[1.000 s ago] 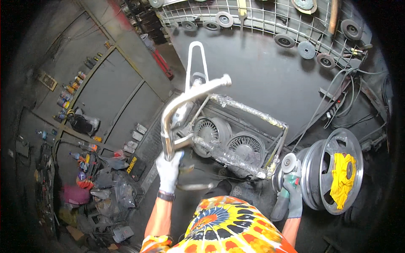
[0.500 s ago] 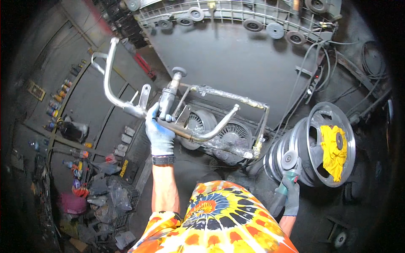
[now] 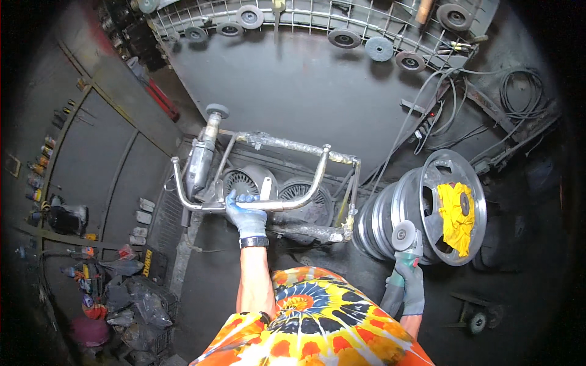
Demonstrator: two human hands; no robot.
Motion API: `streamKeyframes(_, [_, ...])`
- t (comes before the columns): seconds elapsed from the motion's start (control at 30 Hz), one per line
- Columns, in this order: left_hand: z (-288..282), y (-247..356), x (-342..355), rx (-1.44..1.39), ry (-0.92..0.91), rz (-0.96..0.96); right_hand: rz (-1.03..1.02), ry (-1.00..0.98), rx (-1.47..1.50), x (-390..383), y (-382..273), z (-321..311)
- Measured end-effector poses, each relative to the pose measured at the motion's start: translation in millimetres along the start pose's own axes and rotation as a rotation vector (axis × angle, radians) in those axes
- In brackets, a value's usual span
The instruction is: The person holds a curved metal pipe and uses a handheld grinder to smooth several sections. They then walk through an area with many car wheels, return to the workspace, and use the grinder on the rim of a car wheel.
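My gloved left hand [image 3: 247, 218] is wrapped round the middle of a bent, bare metal tube [image 3: 293, 205] with upturned ends. It holds the tube roughly level over a rough metal frame [image 3: 293, 140]. Down at my right side, my gloved right hand [image 3: 410, 277] grips an angle grinder [image 3: 408, 245] with its disc facing up. The grinder's head is close beside a stack of wheel rims [image 3: 397, 201]. Another long grinder [image 3: 200, 161] with a round wheel at its tip leans at the frame's left end, behind the tube's left arm.
A yellow cloth [image 3: 456, 219] with a dark disc lies on the front rim. Grinding discs [image 3: 379, 49] hang along a wire rack at the back. Cables [image 3: 519, 91] loop at the right. Bottles, bags and a crate [image 3: 162, 305] crowd the left side.
My left hand has turned the tube from a slant to nearly level and brought its left end lower and nearer the frame. The right hand keeps its hold on the grinder.
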State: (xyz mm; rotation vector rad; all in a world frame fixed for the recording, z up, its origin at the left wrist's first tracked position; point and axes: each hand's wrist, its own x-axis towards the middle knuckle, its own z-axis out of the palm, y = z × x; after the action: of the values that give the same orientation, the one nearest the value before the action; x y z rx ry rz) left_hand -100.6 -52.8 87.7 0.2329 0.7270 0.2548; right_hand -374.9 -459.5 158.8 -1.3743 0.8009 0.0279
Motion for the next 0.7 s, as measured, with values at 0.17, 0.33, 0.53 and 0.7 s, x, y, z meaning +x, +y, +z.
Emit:
streamKeyframes(0.17, [-10.3, -29.7, 34.3, -0.017, 0.054, 0.026, 0.0, -0.043, -0.005, 13.5, -19.5, 15.9])
streamKeyframes(0.33, [-3.1, -62.3, 59.6, -0.054, 0.119, 0.101, 0.022, -0.12, -0.05, 50.9, -34.7, 16.2])
streamKeyframes(0.53, [-8.9, -122.2, 71.8, -0.18, 0.104, 0.184, 0.092, -0.286, -0.194, 108.1, -63.3, 1.8])
streamKeyframes(0.7, [-29.6, -156.0, 81.6, -0.262, 0.113, 0.218, 0.018, -0.356, -0.336, 139.4, -79.1, -9.9])
